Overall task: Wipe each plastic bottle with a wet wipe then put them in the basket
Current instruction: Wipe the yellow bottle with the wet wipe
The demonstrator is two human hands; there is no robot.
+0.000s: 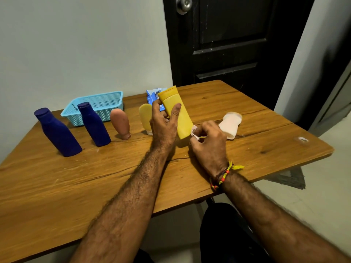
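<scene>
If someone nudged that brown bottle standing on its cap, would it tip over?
Probably. The brown bottle stands upside down on a narrow cap and widens upward, so it looks top-heavy. Its rounded body would likely roll on the table. It looks like stiff plastic.

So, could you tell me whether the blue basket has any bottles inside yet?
Empty: the blue basket shows only bare mesh.

Both bare forearms reach forward. The left hand (164, 123) grips with thumb raised. The right hand (209, 143) pinches, fingers curled.
</scene>
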